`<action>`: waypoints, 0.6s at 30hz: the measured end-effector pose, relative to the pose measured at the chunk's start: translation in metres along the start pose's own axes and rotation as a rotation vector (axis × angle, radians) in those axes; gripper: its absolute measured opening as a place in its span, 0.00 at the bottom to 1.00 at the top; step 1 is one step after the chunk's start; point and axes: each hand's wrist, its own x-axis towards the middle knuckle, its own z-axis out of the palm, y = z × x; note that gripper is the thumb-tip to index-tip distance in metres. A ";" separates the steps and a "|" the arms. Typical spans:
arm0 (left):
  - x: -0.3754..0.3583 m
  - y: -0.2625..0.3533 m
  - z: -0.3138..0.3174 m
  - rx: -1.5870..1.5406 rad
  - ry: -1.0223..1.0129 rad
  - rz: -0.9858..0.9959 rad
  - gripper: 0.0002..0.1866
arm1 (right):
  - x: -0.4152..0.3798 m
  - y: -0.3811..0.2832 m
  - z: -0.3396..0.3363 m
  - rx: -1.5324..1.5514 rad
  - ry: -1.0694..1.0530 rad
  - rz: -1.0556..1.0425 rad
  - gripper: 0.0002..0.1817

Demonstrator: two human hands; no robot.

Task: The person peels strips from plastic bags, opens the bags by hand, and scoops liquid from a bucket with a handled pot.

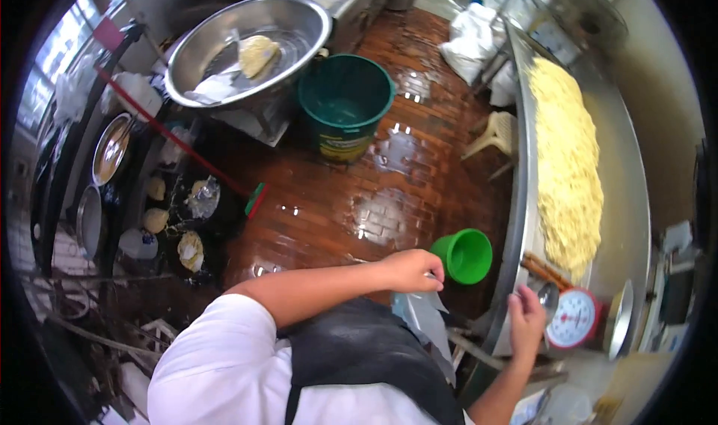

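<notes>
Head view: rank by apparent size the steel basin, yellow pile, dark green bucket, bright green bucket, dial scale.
1. Steel basin and yellow pile: too close to rank
2. Dark green bucket
3. Bright green bucket and dial scale: look about alike

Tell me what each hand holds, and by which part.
Left hand: a clear plastic bag, by its upper edge. Right hand: cannot tell whether it holds the metal spoon beside it.

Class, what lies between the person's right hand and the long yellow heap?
Between the right hand and the yellow heap, the head view shows brown rods and a rounded metal utensil.
</notes>
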 end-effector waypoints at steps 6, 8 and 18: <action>-0.055 -0.055 -0.077 -0.077 0.308 -0.207 0.14 | 0.134 -0.008 0.199 0.158 -0.426 -0.124 0.14; -0.071 -0.076 -0.093 0.014 0.425 -0.287 0.15 | 0.175 0.001 0.277 0.073 -0.511 -0.209 0.13; -0.074 -0.162 -0.156 -0.267 0.820 -0.804 0.13 | 0.396 -0.101 0.586 -0.110 -0.714 -0.443 0.16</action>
